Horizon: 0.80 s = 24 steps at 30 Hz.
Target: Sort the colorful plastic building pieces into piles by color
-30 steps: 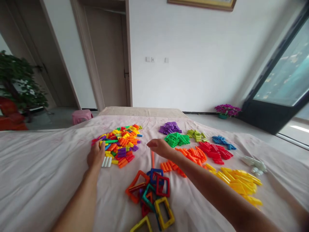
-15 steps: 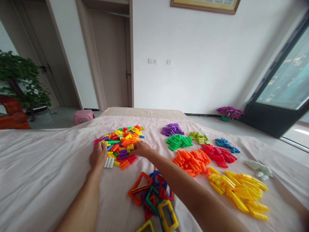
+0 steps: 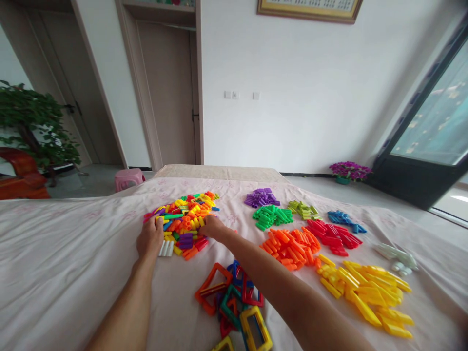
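A mixed pile of colourful plastic building pieces, mostly short joined tubes, lies on the cloth ahead of me. At its left edge my left hand is closed, thumb beside a yellow piece; its fingertips are partly hidden. My right hand reaches in from the right, its fingers pressed together beside yellow pieces; what they hold, if anything, is too small to make out. A white ridged piece lies just right of my left hand. Between both hands sits a purple piece.
Single-colour piles lie to the right: purple, green, lime, blue, red, orange and yellow. Square and triangular frames lie near me, partly under my right forearm. White pieces lie far right.
My right hand has shifted slightly at the pile's right side, and the purple piece beside it now sits a little lower. My left hand stays at the left edge. The view has tilted slightly up.
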Tool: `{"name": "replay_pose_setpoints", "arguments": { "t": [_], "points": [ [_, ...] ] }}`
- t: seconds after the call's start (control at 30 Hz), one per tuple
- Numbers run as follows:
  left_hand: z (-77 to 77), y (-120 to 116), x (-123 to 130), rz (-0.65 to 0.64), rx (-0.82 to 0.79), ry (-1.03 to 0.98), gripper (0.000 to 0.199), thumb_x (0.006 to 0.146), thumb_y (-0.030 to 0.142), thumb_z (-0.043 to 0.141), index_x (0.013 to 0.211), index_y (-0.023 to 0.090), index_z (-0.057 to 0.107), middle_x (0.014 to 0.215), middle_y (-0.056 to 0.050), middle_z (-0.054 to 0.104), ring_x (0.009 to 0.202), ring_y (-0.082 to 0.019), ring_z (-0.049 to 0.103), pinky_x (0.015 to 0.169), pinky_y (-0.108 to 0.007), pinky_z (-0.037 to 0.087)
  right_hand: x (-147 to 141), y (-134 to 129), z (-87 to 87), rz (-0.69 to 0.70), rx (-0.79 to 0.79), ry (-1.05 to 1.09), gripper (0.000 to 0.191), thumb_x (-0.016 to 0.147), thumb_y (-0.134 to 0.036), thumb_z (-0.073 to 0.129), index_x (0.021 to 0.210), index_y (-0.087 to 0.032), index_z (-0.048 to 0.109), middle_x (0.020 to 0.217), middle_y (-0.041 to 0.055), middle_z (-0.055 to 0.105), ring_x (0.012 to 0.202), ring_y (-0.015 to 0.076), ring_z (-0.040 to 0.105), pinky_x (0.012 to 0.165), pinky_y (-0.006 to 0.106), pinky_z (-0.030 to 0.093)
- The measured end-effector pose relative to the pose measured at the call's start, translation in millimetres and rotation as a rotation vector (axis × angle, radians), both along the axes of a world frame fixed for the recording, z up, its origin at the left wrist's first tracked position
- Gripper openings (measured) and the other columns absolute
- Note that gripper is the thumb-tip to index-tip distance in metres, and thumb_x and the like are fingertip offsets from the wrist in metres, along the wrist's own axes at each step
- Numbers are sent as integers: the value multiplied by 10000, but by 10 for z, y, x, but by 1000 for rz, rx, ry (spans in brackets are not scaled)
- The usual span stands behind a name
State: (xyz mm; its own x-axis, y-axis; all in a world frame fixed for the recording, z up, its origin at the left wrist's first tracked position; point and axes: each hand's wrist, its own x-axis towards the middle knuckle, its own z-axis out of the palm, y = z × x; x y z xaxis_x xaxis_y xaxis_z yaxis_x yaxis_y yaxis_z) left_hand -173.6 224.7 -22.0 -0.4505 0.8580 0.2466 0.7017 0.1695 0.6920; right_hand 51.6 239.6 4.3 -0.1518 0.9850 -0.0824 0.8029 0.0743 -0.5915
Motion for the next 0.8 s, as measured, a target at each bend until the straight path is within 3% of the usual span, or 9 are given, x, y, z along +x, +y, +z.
{"name": "replay_pose_setpoints", "arguments": {
  "t": [0.17, 0.23, 0.3, 0.37, 0.47, 0.57, 0.7, 0.8],
  "points": [
    [44, -39, 27, 35, 101, 25, 549, 950, 471, 333, 1340, 177, 586, 1329, -192, 599, 1217, -351, 557, 999, -493, 447, 101, -12, -86, 1, 12, 120, 221, 668, -145, 690, 886, -154, 727, 766, 11, 693, 661, 121, 591, 524, 185, 373],
    [95, -63, 46, 19, 247, 66, 518, 941, 456, 391, 1322, 172, 598, 1364, -183, 574, 1282, -337, 504, 1081, -482, 382, 130, -23, -89, 16, 14, 160, 314, 678, -84, 655, 971, -164, 734, 774, 3, 699, 654, 112, 595, 541, 181, 390],
    [146, -80, 77, -97, 420, 42, 474, 933, 446, 435, 1268, 172, 629, 1362, -158, 581, 1307, -309, 479, 1135, -449, 325, 143, -31, -72, 58, 7, 216, 379, 688, -67, 659, 1042, -176, 738, 805, 1, 709, 664, 108, 602, 566, 180, 414],
    [179, -85, 125, -258, 488, -46, 437, 930, 458, 450, 1182, 174, 667, 1297, -140, 625, 1241, -285, 534, 1093, -416, 378, 136, -34, -38, 125, 15, 284, 363, 701, -81, 683, 1043, -182, 753, 863, 7, 716, 712, 113, 612, 603, 185, 438],
    [194, -81, 223, -450, 368, -146, 421, 909, 510, 493, 1065, 182, 706, 1093, -105, 716, 998, -245, 654, 878, -347, 508, 99, -42, 28, 214, 55, 344, 346, 679, -92, 726, 1005, -197, 777, 965, 12, 718, 815, 128, 619, 671, 196, 459],
    [230, -85, 305, -624, 235, -178, 427, 891, 526, 521, 1005, 166, 721, 941, -79, 742, 854, -213, 680, 776, -301, 526, 64, -64, 76, 298, 61, 348, 362, 679, -87, 726, 1011, -220, 781, 980, -7, 721, 829, 121, 615, 704, 194, 461],
    [373, -131, 330, -881, 53, -163, 360, 777, 473, 684, 953, 167, 757, 979, -81, 745, 825, -206, 681, 756, -281, 528, 52, -85, 60, 361, 43, 301, 273, 693, -129, 740, 961, -173, 770, 858, -15, 711, 754, 110, 592, 641, 183, 433],
    [468, -187, 316, -993, -74, -147, 460, 623, 391, 825, 1039, 206, 761, 1095, -87, 729, 928, -231, 681, 815, -286, 525, 58, -75, 3, 318, 45, 274, 226, 734, -164, 724, 956, -164, 762, 812, -13, 704, 719, 107, 583, 605, 181, 411]
  ]
}}
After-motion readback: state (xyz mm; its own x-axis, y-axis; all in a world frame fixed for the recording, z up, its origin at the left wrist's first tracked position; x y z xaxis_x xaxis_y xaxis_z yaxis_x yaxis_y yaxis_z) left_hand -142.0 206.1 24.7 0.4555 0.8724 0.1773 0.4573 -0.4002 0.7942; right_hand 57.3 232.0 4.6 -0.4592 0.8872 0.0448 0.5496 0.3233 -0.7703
